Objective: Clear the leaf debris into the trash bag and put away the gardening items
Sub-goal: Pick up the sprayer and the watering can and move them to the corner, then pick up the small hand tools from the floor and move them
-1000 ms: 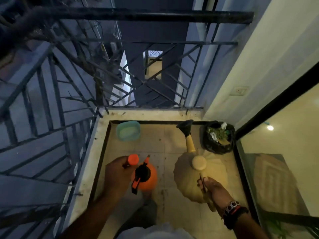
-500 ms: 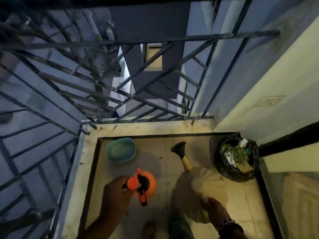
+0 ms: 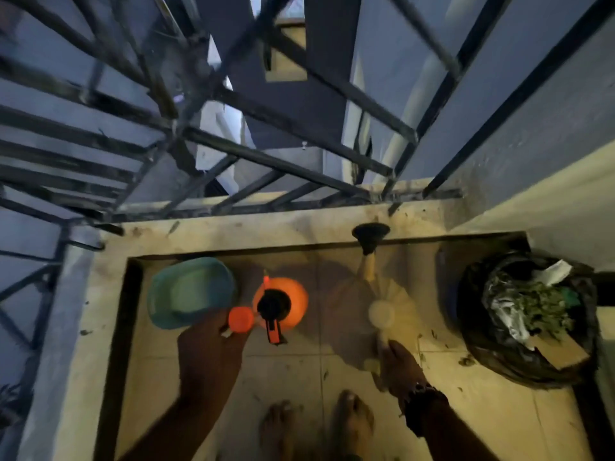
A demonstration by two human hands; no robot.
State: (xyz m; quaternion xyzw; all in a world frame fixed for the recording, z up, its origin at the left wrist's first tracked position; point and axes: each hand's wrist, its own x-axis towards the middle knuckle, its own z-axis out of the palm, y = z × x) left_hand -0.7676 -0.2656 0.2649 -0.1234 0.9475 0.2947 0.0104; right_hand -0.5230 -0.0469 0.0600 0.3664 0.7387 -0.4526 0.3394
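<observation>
Orange sprayer point(image 3: 281, 304) and cream watering can point(image 3: 376, 307), gripped by left hand point(image 3: 213, 354) and right hand point(image 3: 399, 364), have been carried toward the corner beside the full trash bag point(image 3: 525, 321); setting down seems imminent.

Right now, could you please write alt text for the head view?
A person carries an orange sprayer in the left hand and a cream watering can in the right hand over a balcony floor, between a teal basin and a full trash bag.

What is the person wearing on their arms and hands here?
Both forearms show bare, with no sleeves or gloves in view. The right hand has a dark band or bracelet at the wrist; blur hides its detail. The left hand shows nothing worn.
</observation>
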